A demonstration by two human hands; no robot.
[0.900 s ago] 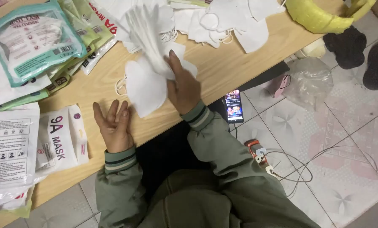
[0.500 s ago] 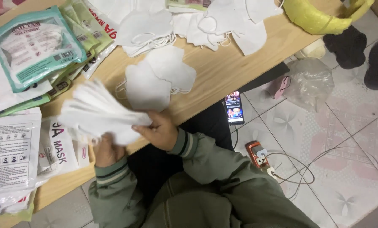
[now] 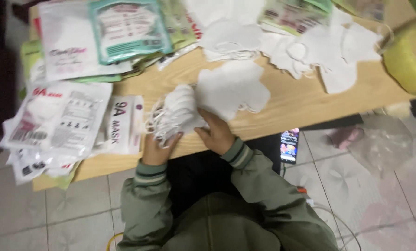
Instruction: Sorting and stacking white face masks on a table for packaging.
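Both hands, left hand (image 3: pixel 156 149) and right hand (image 3: pixel 217 135), clutch one stack of white masks (image 3: pixel 178 114). Its long axis runs from seven to one o'clock. Mask count within unclear.

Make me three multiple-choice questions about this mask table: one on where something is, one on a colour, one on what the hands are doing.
1. Where does the phone lie?
A. on the tabletop
B. below the table's near edge, right of the sleeves
C. inside the yellow tub

2. What colour are the jacket sleeves?
A. green
B. red
C. white

3. How do the hands stand?
A. both flat on bare wood
B. both on a stack of white masks
C. both in the lap

Answers: 1 B, its lit screen shows under the wooden table. 2 A, both sleeves are olive green. 3 B, the left hand and right hand grip the stack.
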